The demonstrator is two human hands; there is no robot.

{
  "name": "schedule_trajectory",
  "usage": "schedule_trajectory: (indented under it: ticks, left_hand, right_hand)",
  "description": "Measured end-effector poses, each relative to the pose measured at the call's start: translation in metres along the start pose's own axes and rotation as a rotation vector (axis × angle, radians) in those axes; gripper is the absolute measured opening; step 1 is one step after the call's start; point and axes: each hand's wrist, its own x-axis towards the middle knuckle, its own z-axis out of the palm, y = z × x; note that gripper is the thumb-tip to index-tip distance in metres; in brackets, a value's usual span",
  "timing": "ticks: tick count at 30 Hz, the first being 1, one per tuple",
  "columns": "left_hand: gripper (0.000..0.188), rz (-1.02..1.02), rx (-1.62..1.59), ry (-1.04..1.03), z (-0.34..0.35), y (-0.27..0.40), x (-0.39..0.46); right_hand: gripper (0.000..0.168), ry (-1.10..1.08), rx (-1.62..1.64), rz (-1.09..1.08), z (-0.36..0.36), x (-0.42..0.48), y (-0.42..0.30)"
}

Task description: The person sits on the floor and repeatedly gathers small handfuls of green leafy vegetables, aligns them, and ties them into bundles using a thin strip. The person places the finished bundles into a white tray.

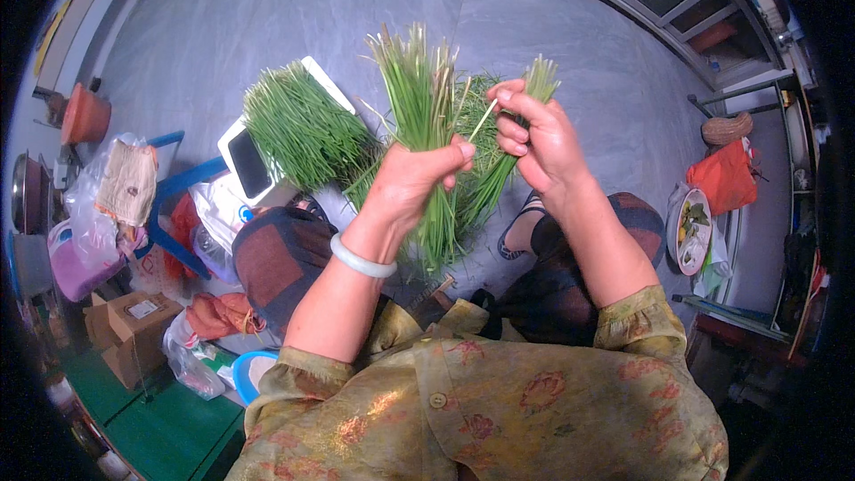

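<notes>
My left hand (422, 177) grips a thick bunch of garlic chives (415, 97), pale stem ends pointing up and green leaves hanging below the fist. A smaller chive bunch (491, 190) is held in my right hand (544, 130), its cut ends showing above the fingers. Between the two hands runs a single pale stalk (483, 121), pinched at its top by my right thumb and finger; its lower end meets my left thumb. To the left, a neat pile of chives (304, 127) rests on a white flat object (327, 85) with a dark panel. Loose chives (482, 90) lie on the floor behind my hands.
Grey tiled floor (280, 7) spreads ahead. On the left are a blue-framed stool (190, 184), plastic bags, a cardboard box (137, 331) and a blue-rimmed basin (244, 374). To the right, a rack holds a plate of food (691, 230) and a red bag (725, 177).
</notes>
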Motion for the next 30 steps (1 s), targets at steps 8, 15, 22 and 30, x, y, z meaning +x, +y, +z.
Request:
schedule_trajectory:
  ticks: [8, 15, 22, 30]
  left_hand:
    - [0.013, -0.022, 0.000, 0.038, -0.004, -0.003, 0.001]
    - [0.013, -0.040, -0.040, 0.092, 0.003, -0.001, 0.000]
    - [0.016, -0.120, -0.027, 0.005, -0.002, -0.002, -0.002]
    - [0.013, -0.163, -0.013, -0.017, -0.002, -0.003, -0.004]
  right_hand:
    - [0.016, 0.026, -0.035, -0.020, -0.006, 0.003, -0.005]
    - [0.011, -0.107, -0.159, 0.113, 0.007, -0.007, 0.018]
    - [0.018, 0.109, 0.094, -0.201, -0.018, 0.016, -0.019]
    - [0.019, 0.148, 0.216, -0.351, -0.051, 0.019, -0.051]
